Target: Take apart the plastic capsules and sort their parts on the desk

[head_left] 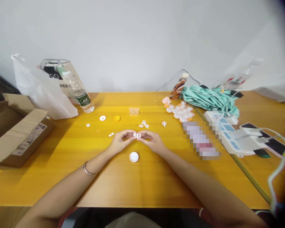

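Pinched between my left hand (122,140) and my right hand (153,141) is a small white openwork plastic piece (138,135) with round, spoked ends. Both hands have their fingers closed on it, a little above the table. Just below them lies a round white cap-like disc (134,157). Beyond my fingers sit several similar white openwork pieces (143,123), and one more openwork piece (164,123) is off to the right. A yellow ring-shaped part (117,118) and a white ring-shaped part (102,118) rest farther left. Tiny white discs (111,134) lie beside my left hand.
Clear cups (134,111) stand at the back; several clear-and-orange capsules (180,111) cluster right. A cardboard box (26,139), white bag (42,95) and water bottle (82,96) occupy the left. Right are a brown bottle (179,87), green umbrella (209,98) and power strip (224,133).
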`<state>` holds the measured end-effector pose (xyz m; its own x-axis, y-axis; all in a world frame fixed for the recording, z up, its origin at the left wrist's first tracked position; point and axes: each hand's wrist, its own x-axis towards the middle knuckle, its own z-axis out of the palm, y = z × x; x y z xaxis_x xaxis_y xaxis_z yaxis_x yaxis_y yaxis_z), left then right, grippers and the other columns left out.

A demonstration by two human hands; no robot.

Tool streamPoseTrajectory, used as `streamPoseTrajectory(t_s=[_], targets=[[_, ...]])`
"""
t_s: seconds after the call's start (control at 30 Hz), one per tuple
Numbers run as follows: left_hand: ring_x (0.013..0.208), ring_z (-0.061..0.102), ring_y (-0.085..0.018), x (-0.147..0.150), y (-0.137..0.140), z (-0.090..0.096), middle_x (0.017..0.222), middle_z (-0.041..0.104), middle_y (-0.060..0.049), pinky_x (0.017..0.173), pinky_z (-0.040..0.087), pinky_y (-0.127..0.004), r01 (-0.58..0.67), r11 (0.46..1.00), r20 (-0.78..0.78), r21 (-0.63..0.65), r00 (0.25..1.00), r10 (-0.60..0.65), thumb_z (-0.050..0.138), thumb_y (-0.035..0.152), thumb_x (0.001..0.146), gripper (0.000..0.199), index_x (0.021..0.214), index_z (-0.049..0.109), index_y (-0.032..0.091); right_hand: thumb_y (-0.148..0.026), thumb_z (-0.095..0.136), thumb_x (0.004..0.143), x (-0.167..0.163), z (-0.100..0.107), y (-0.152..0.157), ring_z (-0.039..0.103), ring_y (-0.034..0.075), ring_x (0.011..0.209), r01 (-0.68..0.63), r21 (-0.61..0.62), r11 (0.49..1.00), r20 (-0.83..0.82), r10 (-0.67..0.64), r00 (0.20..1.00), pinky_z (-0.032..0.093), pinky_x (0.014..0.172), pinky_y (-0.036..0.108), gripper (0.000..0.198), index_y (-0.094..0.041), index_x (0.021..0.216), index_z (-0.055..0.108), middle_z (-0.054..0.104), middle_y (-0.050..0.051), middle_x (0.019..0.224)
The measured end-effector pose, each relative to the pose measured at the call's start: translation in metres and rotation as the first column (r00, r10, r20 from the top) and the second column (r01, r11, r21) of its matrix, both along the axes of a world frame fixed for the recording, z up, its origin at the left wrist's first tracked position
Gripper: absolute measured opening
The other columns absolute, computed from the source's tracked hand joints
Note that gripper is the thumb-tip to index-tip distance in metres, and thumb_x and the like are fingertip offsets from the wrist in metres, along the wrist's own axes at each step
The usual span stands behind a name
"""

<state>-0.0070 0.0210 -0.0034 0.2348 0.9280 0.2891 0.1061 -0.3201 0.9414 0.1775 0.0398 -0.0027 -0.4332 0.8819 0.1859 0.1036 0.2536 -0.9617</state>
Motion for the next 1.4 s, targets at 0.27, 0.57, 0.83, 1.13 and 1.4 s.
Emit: streamPoseTrajectory(t_s=[0.27, 0.57, 0.83, 1.13, 1.4], targets=[[0.076, 0.065, -0.014, 0.003, 0.001, 0.001, 0.083, 0.069, -0.006, 0.078, 0.053, -0.029, -0.036, 0.998, 0.008, -0.050, 0.999, 0.037, 0.066, 0.030, 0.074, 0.022, 0.087, 0.062, 0.013, -0.029, 0.061, 0.073, -0.003, -0.004, -0.003, 0.063, 0.014, 0.073, 0.005, 0.039, 0.999, 0.008, -0.006, 1.000, 0.053, 0.071, 0.028, 0.019, -0.019, 0.088, 0.059, 0.066, 0.003, 0.082], [0.072, 0.063, -0.012, 0.001, 0.004, 0.005, 0.078, 0.067, -0.004, 0.074, 0.052, -0.025, -0.073, 0.991, 0.097, -0.110, 0.992, 0.083, 0.068, 0.029, 0.071, 0.021, 0.082, 0.061, 0.013, -0.031, 0.065, 0.070, -0.002, -0.002, 0.002, 0.061, 0.013, 0.068, -0.012, -0.106, 0.994, -0.085, 0.003, 0.996, 0.051, 0.068, 0.027, 0.020, -0.019, 0.081, 0.055, 0.064, 0.001, 0.074], [0.073, 0.062, -0.012, -0.003, 0.006, 0.002, 0.080, 0.066, -0.005, 0.073, 0.051, -0.025, -0.117, 0.992, 0.025, -0.036, 0.993, 0.118, 0.065, 0.031, 0.074, 0.022, 0.086, 0.059, 0.013, -0.029, 0.059, 0.076, 0.011, -0.008, 0.019, 0.052, 0.015, 0.065, 0.215, 0.407, 0.888, 0.279, -0.345, 0.896, 0.042, 0.065, 0.029, 0.015, -0.020, 0.088, 0.060, 0.055, 0.001, 0.066], [0.081, 0.063, -0.014, 0.001, -0.003, 0.001, 0.088, 0.067, -0.006, 0.077, 0.051, -0.026, -0.042, 0.999, -0.188, 0.026, 0.981, 0.046, 0.060, 0.028, 0.078, 0.020, 0.093, 0.059, 0.015, -0.029, 0.057, 0.079, 0.009, -0.007, 0.028, 0.051, 0.022, 0.084, 0.198, 0.624, 0.756, 0.487, -0.574, 0.658, 0.037, 0.074, 0.033, 0.020, -0.021, 0.096, 0.062, 0.060, 0.006, 0.088], [0.077, 0.062, -0.011, 0.002, -0.006, 0.001, 0.085, 0.066, -0.004, 0.075, 0.051, -0.024, 0.006, 0.993, -0.270, 0.117, 0.962, 0.026, 0.057, 0.024, 0.079, 0.018, 0.095, 0.057, 0.016, -0.030, 0.056, 0.080, 0.008, -0.005, 0.026, 0.051, 0.022, 0.085, 0.196, 0.607, 0.770, 0.522, -0.573, 0.632, 0.035, 0.074, 0.033, 0.020, -0.021, 0.098, 0.061, 0.061, 0.005, 0.089]])
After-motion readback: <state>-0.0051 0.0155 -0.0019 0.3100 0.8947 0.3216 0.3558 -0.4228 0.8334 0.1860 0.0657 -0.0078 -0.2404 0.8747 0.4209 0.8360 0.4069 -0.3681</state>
